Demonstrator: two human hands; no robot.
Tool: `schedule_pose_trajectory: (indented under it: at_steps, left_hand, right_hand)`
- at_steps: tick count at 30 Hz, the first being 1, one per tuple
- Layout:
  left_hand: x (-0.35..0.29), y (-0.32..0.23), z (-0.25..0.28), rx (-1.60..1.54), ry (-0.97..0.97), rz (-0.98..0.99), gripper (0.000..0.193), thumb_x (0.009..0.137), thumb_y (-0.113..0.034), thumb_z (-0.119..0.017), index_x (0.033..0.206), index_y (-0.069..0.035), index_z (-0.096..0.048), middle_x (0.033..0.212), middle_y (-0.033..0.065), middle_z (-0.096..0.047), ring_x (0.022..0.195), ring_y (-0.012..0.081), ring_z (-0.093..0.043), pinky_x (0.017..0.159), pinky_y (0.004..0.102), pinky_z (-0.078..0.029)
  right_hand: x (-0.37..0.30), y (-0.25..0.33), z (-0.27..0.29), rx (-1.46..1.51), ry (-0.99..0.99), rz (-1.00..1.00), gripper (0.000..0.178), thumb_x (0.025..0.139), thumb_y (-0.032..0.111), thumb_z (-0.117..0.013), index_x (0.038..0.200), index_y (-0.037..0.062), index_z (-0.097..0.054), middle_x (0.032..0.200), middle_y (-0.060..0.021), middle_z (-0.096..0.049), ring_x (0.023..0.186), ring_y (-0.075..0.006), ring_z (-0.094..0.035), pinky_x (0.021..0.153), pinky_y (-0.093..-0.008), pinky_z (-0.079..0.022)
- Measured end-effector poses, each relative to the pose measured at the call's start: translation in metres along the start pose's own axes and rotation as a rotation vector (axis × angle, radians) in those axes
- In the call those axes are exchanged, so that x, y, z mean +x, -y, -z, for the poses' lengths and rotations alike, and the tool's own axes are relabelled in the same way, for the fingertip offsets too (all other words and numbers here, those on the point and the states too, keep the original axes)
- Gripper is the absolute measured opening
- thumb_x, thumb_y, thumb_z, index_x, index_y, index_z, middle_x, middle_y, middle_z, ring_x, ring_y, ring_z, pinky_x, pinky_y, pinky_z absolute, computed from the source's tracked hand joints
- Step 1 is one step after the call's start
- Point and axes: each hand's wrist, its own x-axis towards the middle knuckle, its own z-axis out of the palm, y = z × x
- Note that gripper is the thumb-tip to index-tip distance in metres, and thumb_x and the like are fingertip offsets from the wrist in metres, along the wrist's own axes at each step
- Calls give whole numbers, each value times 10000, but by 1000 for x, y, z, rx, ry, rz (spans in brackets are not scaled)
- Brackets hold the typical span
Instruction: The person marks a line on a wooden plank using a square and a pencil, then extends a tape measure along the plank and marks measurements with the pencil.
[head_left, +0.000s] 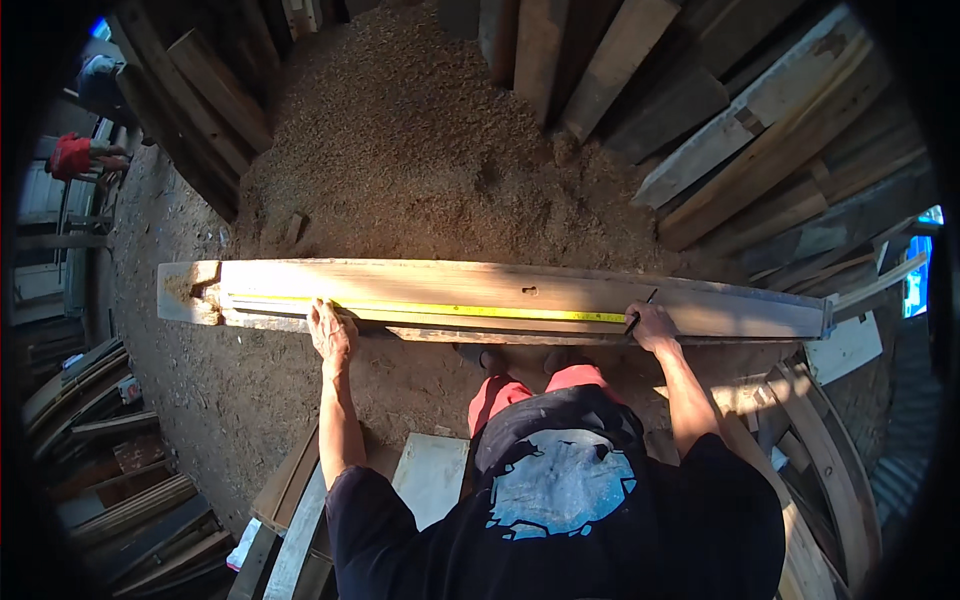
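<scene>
A long wooden plank (440, 280) lies crosswise in front of me, sunlit over its left and middle parts. Along its near side a yellow tape measure (480, 311) is stretched out. My left hand (332, 332) is closed at the plank's near edge, its fingertips on the tape. At the tape's right end is my right hand (653, 326), closed, with a thin dark pencil (652, 296) sticking up out of its fingers. Whether that hand also grips the tape is hidden. A small dark hole (530, 290) shows in the plank's face, and its left end has a rough, broken notch (205, 285).
Sawdust (400, 130) covers the ground beyond the plank. Boards (760, 120) lean and pile up at the far right, with more stacked timber (120, 480) at left. A pale board (432, 480) lies near my legs. A person in red (72, 157) is far left.
</scene>
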Motion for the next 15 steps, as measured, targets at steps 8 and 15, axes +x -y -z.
schedule_pose_trajectory:
  at_steps: [8,15]
  left_hand:
    - [-2,8,-7,161,84,-64,370,861,-60,-457,1209,54,-503,1282,281,-522,1238,411,-457,1077,477,-335]
    - [4,13,-8,222,121,-132,323,913,-91,-451,1173,90,-515,1202,286,-556,1134,409,-516,1034,476,-367]
  right_hand:
    - [-15,-156,44,-80,-23,-257,153,831,290,-638,901,159,-676,923,-108,-701,954,-331,-658,810,-459,-505]
    - [-12,-228,60,-194,-61,-296,71,814,218,-643,863,170,-658,902,-95,-690,925,-332,-652,823,-468,-503]
